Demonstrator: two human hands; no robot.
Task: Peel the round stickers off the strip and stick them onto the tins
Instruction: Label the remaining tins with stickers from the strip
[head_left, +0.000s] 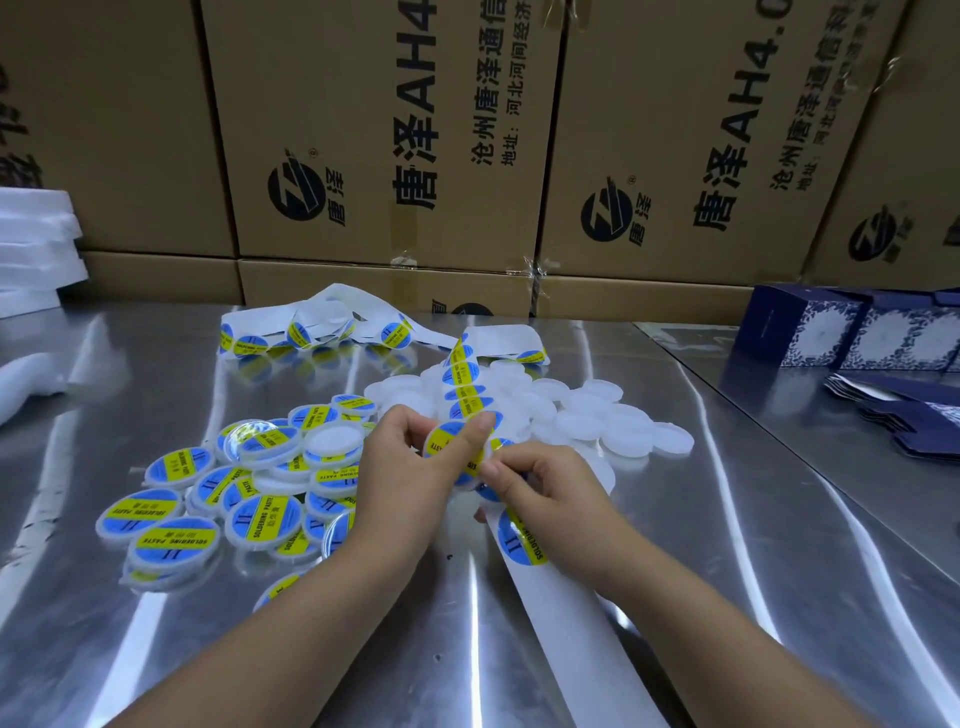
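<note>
Currently: sticking step, by appearance. Left hand fingers grip a tin over the middle of the desk; right hand fingers pinch the strip just beside it. Labelled tins heaped left; bare tins far right. Next move probably calls for pressing the sticker flat and centred.

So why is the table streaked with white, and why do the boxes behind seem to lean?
Head view: the shiny metal table reflects light as white streaks; the wide lens makes the cardboard boxes lean outward; the white stack at far left is washed out; the left hand gripping a tin and the right hand pinching the strip are sharp.
</note>
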